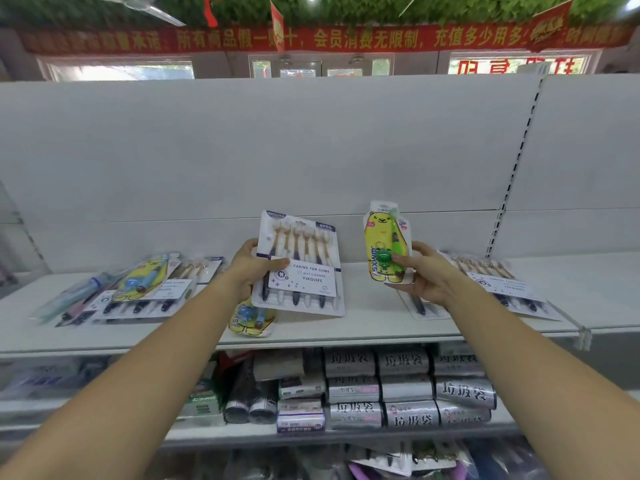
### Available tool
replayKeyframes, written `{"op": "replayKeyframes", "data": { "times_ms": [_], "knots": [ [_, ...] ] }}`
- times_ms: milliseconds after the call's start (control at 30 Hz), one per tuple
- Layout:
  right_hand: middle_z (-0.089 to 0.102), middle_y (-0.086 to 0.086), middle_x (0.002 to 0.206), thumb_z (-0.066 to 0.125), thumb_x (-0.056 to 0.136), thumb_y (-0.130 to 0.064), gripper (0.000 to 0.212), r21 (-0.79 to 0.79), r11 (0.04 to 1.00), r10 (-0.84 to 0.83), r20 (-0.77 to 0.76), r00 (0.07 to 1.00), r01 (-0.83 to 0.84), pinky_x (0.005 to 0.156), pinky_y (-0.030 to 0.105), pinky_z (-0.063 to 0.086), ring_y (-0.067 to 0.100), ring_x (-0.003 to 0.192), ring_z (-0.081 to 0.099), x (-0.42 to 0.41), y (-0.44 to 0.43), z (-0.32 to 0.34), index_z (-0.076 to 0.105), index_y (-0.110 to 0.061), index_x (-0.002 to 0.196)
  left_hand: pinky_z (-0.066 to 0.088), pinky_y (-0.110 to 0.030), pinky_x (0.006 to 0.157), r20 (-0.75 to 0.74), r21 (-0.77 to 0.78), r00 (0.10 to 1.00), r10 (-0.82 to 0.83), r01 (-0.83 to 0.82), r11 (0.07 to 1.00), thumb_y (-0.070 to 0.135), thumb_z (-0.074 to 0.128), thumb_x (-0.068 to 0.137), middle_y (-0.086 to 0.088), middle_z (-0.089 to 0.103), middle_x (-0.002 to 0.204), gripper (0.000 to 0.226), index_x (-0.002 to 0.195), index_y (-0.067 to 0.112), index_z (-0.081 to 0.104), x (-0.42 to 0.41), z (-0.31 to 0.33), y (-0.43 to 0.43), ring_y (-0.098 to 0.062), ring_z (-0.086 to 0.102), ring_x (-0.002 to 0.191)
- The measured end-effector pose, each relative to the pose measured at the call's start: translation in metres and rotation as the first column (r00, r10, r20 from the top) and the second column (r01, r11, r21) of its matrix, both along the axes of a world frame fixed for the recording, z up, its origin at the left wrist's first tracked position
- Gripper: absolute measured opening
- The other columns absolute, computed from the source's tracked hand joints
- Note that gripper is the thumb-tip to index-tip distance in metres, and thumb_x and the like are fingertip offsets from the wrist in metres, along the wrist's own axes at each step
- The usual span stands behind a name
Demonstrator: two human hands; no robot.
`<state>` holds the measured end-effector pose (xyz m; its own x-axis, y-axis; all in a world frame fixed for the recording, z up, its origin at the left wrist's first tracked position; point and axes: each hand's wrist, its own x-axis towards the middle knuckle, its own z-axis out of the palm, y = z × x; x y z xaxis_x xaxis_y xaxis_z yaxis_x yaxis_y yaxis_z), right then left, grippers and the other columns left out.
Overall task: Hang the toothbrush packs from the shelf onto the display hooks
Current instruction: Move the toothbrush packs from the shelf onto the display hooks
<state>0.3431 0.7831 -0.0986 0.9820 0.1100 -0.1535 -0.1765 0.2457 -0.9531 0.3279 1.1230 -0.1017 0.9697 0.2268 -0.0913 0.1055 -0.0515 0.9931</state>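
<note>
My left hand grips a white six-brush toothbrush pack by its left edge and holds it upright above the white shelf. A yellow bear-shaped child's toothbrush pack with a green brush stands upright in my right hand. More packs lie flat on the shelf: a pile at the left, a yellow pack under my left hand, and white packs at the right. No display hooks are visible on the back panel.
The bare white back panel rises behind the shelf, with a slotted upright at the right. The lower shelf holds rolls of bin bags and other goods. A red banner hangs above.
</note>
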Motion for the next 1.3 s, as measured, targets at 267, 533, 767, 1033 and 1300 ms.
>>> {"op": "replayKeyframes", "data": {
  "times_ms": [267, 533, 767, 1033, 1300],
  "knots": [
    [0.075, 0.016, 0.113, 0.068, 0.092, -0.003, 0.050, -0.041, 0.985, 0.170, 0.140, 0.976, -0.165, 0.067, 0.041, 0.062, 0.032, 0.090, 0.076, -0.021, 0.034, 0.005, 0.050, -0.016, 0.137, 0.061, -0.049, 0.086, 0.166, -0.117, 0.983, 0.073, -0.054, 0.992, 0.003, 0.080, 0.081, -0.011, 0.075, 0.117, 0.056, 0.130, 0.020, 0.058, -0.080, 0.002, 0.043, -0.032, 0.073, 0.105],
    [0.076, 0.015, 0.107, 0.065, 0.088, 0.009, 0.054, -0.027, 0.901, 0.427, 0.220, 0.877, -0.433, 0.059, 0.046, 0.063, 0.034, 0.086, 0.075, -0.081, 0.142, -0.015, 0.048, -0.016, 0.133, 0.058, -0.043, 0.091, 0.259, -0.109, 0.882, 0.394, -0.378, 0.919, 0.012, 0.082, 0.069, -0.003, 0.072, 0.124, 0.079, 0.140, 0.027, 0.049, -0.239, -0.053, 0.121, -0.023, 0.070, 0.113],
    [0.072, 0.020, 0.117, 0.066, 0.088, 0.011, 0.049, -0.013, 0.815, 0.579, 0.066, 0.813, -0.579, 0.074, 0.058, 0.061, 0.040, 0.102, 0.071, -0.165, 0.232, -0.116, 0.051, -0.013, 0.128, 0.062, -0.048, 0.084, 0.152, -0.231, 0.814, 0.561, -0.522, 0.821, 0.006, 0.077, 0.069, -0.006, 0.074, 0.120, 0.075, 0.137, 0.027, 0.053, -0.375, -0.151, 0.172, -0.035, 0.068, 0.114],
    [0.075, 0.013, 0.113, 0.087, 0.075, -0.011, 0.069, -0.146, 0.619, 0.757, -0.151, 0.636, -0.772, 0.073, 0.052, 0.061, 0.035, 0.098, 0.074, -0.275, 0.354, -0.221, 0.050, -0.015, 0.134, 0.057, -0.054, 0.091, -0.045, -0.230, 0.755, 0.654, -0.645, 0.729, 0.035, 0.100, 0.052, -0.009, 0.072, 0.123, 0.081, 0.125, 0.036, 0.064, -0.523, -0.226, 0.215, -0.031, 0.071, 0.112],
    [0.072, 0.020, 0.119, 0.099, 0.043, -0.037, 0.091, -0.193, 0.468, 0.835, -0.224, 0.503, -0.863, 0.088, 0.070, 0.051, 0.044, 0.103, 0.071, -0.355, 0.488, -0.260, 0.057, -0.019, 0.122, 0.061, -0.047, 0.088, -0.142, -0.260, 0.638, 0.757, -0.762, 0.593, 0.000, 0.081, 0.078, -0.009, 0.074, 0.119, 0.060, 0.130, 0.021, 0.058, -0.641, -0.295, 0.293, -0.032, 0.070, 0.113]
  ]
}}
